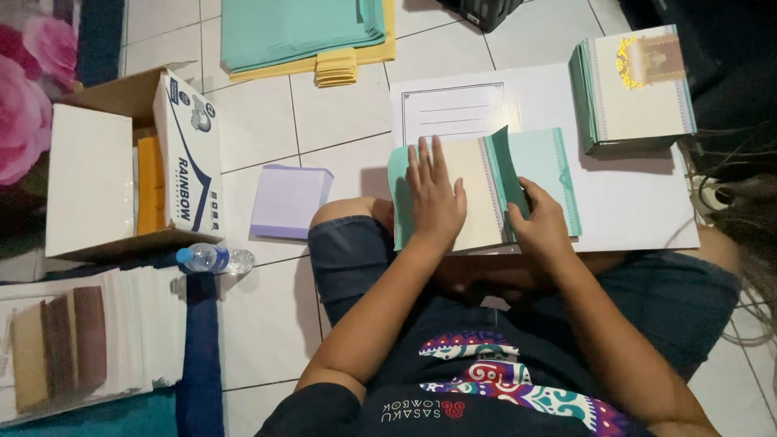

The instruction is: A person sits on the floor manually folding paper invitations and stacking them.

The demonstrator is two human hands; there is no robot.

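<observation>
teal-edged cream card (486,194), one flap raised, under both hands

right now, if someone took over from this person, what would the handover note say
Left hand: flat, palm down on the cream inside of the teal card, pinning it.
Right hand: fingers pinch the card's raised teal flap, partly turned over.
The card lies on a white sheet over the lap.
Done: a stack of similar cards sits far right.
Left: this flap is not yet flat.
</observation>
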